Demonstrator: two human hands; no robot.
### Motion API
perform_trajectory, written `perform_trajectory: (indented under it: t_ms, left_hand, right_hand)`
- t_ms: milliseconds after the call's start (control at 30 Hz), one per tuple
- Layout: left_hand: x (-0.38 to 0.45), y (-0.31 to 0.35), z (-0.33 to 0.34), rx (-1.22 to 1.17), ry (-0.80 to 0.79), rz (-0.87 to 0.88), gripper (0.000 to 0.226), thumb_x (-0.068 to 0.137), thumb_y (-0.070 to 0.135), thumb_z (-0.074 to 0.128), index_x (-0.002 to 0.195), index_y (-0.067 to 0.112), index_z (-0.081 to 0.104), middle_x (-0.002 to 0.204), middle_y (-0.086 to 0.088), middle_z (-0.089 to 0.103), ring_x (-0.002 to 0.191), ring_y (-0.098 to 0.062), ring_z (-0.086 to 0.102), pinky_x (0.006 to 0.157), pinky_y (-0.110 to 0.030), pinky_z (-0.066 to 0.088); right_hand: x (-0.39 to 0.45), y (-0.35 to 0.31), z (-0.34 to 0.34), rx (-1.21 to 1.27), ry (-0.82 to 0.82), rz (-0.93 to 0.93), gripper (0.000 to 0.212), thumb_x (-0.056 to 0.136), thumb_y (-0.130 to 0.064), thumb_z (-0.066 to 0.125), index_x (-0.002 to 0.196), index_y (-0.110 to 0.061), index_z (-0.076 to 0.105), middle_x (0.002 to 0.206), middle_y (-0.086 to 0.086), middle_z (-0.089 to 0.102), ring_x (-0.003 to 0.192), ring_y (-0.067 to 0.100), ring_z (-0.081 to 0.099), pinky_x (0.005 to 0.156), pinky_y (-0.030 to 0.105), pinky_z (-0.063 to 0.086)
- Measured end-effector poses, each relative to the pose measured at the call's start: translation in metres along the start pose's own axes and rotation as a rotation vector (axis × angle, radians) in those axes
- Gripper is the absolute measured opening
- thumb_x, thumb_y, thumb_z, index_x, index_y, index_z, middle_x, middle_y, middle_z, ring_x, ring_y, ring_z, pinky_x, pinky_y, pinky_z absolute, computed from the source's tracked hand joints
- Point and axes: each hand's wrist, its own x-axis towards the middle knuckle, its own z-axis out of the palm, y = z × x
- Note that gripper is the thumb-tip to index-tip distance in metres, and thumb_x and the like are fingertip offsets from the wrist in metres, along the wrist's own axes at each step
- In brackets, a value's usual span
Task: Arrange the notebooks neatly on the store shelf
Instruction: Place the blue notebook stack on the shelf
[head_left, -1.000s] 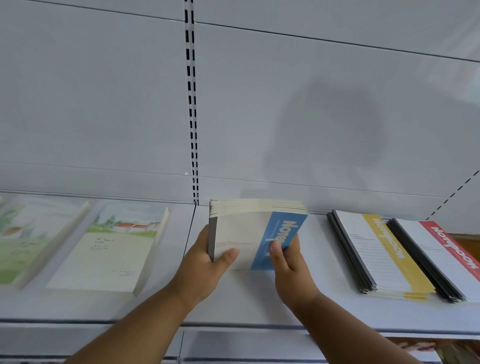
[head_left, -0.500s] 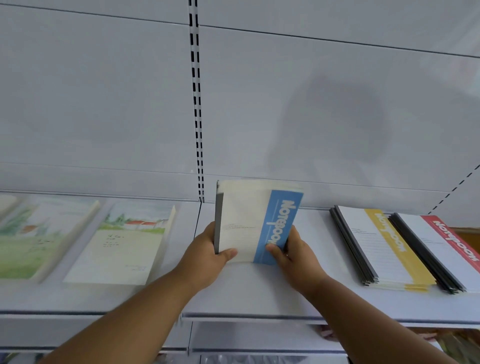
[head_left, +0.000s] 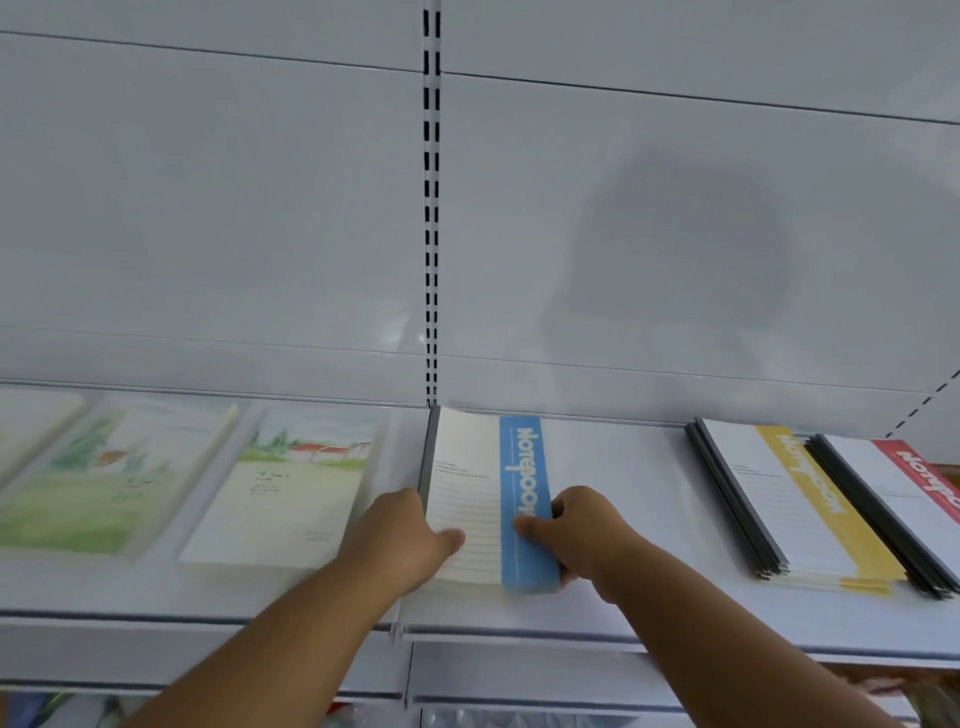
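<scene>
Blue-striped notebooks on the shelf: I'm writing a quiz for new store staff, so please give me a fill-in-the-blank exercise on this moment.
1. The blue-striped notebook stack is held by ____ hands: left hand, right hand.
2. Right of it lies a stack with a ____ stripe.
3. Farthest right, the stripe is ____.
4. The landscape-cover notebooks lie to its ____.

Missing words: both; yellow; red; left

Both forearms reach forward and upward from the lower edge of the view, converging toward the centre. Left hand (head_left: 400, 535): knuckles up, thumb extended rightward and lying flat on top of the notebook stack (head_left: 485, 499), fingers hidden at its left edge. Right hand (head_left: 582, 530): thumb pressed on the top cover, fingers curled round the stack's right edge.
</scene>
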Motion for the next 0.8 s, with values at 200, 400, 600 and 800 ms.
perform_trajectory:
  t_ms: [200,400,600,800]
  left_hand:
    - [-0.001,-0.002,0.001,0.054,0.028,0.006,0.042,0.083,0.046,0.070,0.115,0.018,0.065,0.112,0.002,0.069,0.101,-0.019,0.065,0.083,-0.027,0.052]
    - [0.004,0.001,0.001,0.173,0.059,0.012,0.058,0.080,0.058,0.065,0.119,0.016,0.060,0.120,-0.007,0.055,0.105,-0.025,0.059,0.085,-0.031,0.050]
    - [0.001,-0.001,-0.001,0.208,0.070,0.060,0.053,0.082,0.056,0.065,0.113,0.014,0.064,0.111,-0.007,0.066,0.102,-0.026,0.063,0.080,-0.030,0.051]
    - [-0.020,-0.014,-0.011,0.115,-0.130,0.170,0.075,0.066,0.047,0.077,0.128,0.026,0.041,0.114,0.006,0.062,0.099,-0.015,0.063,0.083,-0.035,0.055]
  right_hand:
    - [0.004,-0.001,0.012,-0.216,0.105,-0.004,0.037,0.089,-0.045,0.071,0.105,-0.014,0.058,0.098,-0.001,0.067,0.085,0.016,0.068,0.067,0.026,0.057]
    - [0.005,-0.009,0.011,-0.343,0.166,0.023,0.041,0.087,-0.047,0.073,0.104,-0.013,0.057,0.099,0.001,0.064,0.085,0.016,0.064,0.061,0.022,0.050]
    - [0.002,-0.004,0.013,-0.356,0.208,0.000,0.046,0.086,-0.053,0.071,0.097,-0.010,0.061,0.091,0.003,0.066,0.079,0.017,0.064,0.054,0.023,0.042]
    - [-0.029,0.017,0.001,-0.772,0.104,-0.194,0.067,0.076,-0.080,0.060,0.104,-0.019,0.060,0.094,-0.002,0.058,0.079,0.013,0.054,0.062,0.025,0.042]
